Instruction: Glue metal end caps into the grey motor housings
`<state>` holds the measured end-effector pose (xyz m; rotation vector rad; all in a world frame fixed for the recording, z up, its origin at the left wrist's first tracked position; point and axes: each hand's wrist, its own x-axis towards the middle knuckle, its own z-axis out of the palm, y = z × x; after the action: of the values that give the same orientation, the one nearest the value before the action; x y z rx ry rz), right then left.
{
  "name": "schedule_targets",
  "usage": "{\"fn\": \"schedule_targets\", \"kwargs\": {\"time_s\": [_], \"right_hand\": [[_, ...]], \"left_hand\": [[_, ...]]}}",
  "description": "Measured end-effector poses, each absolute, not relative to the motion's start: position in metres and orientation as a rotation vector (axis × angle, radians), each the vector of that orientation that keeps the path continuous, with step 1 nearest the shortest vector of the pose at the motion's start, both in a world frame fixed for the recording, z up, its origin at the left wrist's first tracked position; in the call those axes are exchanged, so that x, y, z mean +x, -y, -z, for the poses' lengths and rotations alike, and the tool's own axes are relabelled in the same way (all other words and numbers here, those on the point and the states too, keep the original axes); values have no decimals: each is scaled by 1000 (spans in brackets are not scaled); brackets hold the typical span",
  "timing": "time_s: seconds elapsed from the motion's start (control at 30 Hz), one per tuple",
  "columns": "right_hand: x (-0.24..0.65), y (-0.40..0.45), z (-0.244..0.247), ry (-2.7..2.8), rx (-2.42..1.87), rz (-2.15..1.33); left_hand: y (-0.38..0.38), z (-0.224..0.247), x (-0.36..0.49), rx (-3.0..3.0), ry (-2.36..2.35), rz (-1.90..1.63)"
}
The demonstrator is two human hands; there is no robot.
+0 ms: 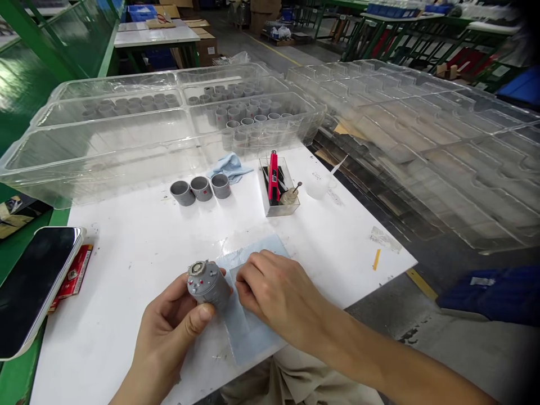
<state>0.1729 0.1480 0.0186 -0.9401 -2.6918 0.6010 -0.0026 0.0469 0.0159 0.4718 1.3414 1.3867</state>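
Note:
In my left hand (177, 323) is a grey cylindrical part (208, 287), its end facing up. That end carries a round raised fitting, small studs and red dots. Thumb and fingers grip it from both sides, over the white tabletop (122, 270). Just to its right, my right hand (264, 287) is closed, with fingertips pinched down at a light-blue sheet (248, 337); whatever lies between them is hidden. Three hollow grey cylinders (201, 189) stand in a row farther back, beside a crumpled blue cloth (231, 167).
A clear box (280, 210) holds a red-handled cutter (274, 177) and small tools. Behind stand clear plastic trays (139, 138) with many grey cylinders. More clear trays (405, 129) lie to the right. A phone (37, 287) rests at left, and a squeeze bottle (317, 187) stands near the right edge.

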Motion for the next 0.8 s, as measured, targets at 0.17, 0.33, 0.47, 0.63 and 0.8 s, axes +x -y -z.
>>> {"fn": "schedule_targets", "kwargs": {"time_s": [0.17,0.33,0.47,0.63,0.8], "right_hand": [[184,-147,-27,2259,-917,-1140],[190,-140,-25,2094,-861,-1244],[183,-138,-19,2150,-850,-1109],[181,-139,-18,2247,-795,-856],[186,-143,-17,2306,-706,-806]], "left_hand": [[-46,-16,-4,553,-1246,-1368],[-45,-16,-6,534,-1226,-1355],[-45,-17,-5,500,-1254,-1365],[-47,-19,-4,481,-1265,-1376],[-47,-19,-5,479,-1241,-1377]]}}
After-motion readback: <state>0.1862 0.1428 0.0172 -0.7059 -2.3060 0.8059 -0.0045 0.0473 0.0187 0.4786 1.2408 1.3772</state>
